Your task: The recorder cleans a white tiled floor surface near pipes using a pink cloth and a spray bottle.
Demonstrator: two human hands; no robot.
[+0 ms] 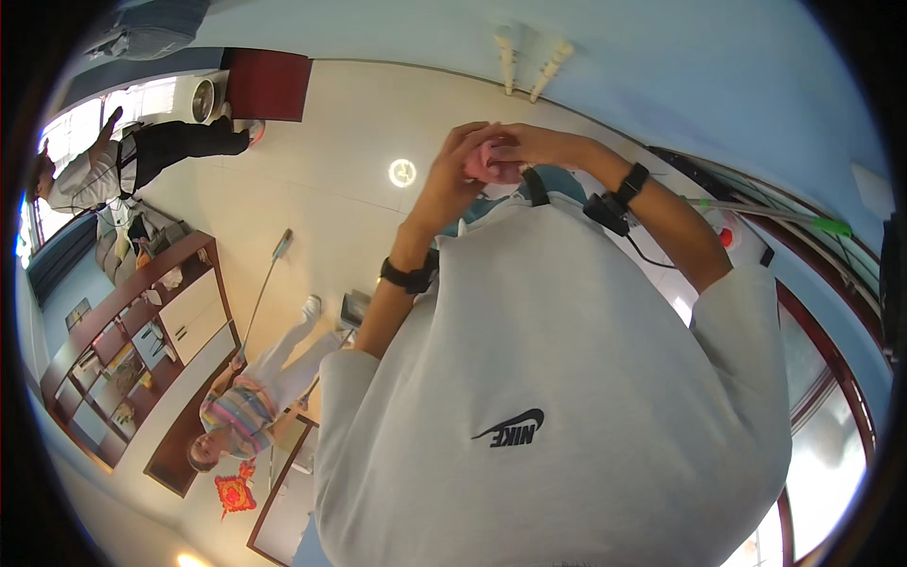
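Both of my hands are raised together at the upper middle, around a crumpled pink cloth (487, 164). My left hand (455, 157) holds the cloth from the left side, its fingers curled over the top. From the right, my right hand (530, 144) grips it as well, and the fingers of the two hands overlap. Part of the cloth is hidden by the fingers. Black bands are on both wrists, with a small black device and a cable at the right one. Below the hands is my grey shirt (553, 340).
White pipes (549, 69) stand by the blue wall. A green-tipped pole (786, 212) lies near a sliding door at right. At left, one person (237, 404) holds a long-handled cleaning tool (262, 290); another person (170, 149) stands by the window. A wooden shelf (212, 273) lines the wall.
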